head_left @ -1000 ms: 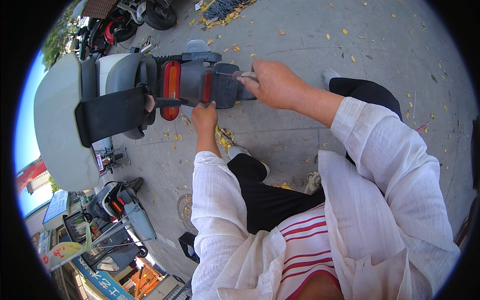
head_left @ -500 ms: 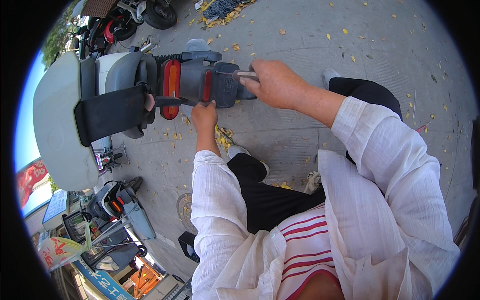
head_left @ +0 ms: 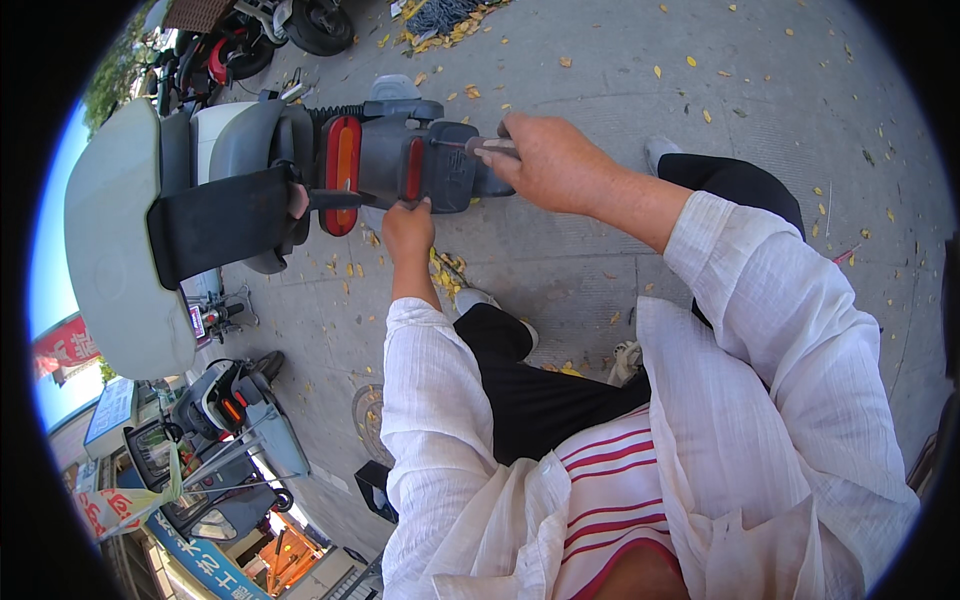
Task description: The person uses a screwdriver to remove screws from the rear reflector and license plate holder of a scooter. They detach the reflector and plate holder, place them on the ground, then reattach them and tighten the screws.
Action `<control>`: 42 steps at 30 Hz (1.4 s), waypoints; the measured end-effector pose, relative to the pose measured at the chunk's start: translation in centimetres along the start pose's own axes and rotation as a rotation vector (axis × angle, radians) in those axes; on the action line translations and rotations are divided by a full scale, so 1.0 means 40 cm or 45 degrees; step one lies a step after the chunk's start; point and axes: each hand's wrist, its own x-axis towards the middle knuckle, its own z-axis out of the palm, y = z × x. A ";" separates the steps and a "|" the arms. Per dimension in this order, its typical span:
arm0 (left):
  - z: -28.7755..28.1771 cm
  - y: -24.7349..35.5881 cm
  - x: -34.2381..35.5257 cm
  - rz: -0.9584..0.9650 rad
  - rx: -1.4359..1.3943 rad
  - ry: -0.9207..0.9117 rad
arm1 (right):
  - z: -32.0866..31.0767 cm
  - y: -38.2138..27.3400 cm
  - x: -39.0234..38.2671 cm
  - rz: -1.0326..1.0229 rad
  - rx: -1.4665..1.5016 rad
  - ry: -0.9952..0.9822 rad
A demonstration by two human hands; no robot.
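In front of me is the back end of a scooter (head_left: 235, 145), with a long red and orange tail light (head_left: 343, 176). Behind that light a dark plastic rear mudguard (head_left: 452, 172) carries a narrow red reflector (head_left: 413, 168). My right hand (head_left: 560, 165) is closed around the handle of a screwdriver (head_left: 488, 148). Its thin shaft points left to the mudguard's upper part; the tip's exact seat is too small to make out. My left hand (head_left: 408, 238) grips the near edge of the mudguard beside the reflector, its fingertips partly hidden.
A black flap (head_left: 225, 220) and a pale grey backrest or box (head_left: 115, 245) rise from the scooter at left. Other parked scooters (head_left: 225, 405) stand lower left and upper left. Yellow leaves (head_left: 450, 270) lie on the pavement, and a dark tangled heap (head_left: 440, 15) sits at the top.
My right hand and the screwdriver have shifted very slightly upward. The mudguard and my left hand have also edged up a little; both grips are the same.
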 end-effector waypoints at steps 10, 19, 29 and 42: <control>-0.003 0.006 -0.004 -0.007 0.006 0.000 | -0.004 -0.005 -0.001 0.005 -0.031 -0.008; -0.007 0.011 -0.008 -0.001 0.020 0.006 | 0.028 0.014 -0.004 -0.224 -0.090 0.253; -0.004 0.006 -0.004 -0.014 0.024 -0.005 | -0.006 -0.011 -0.009 0.026 -0.044 -0.053; 0.006 -0.007 0.007 0.000 0.002 -0.013 | -0.010 -0.016 -0.005 0.030 -0.063 -0.041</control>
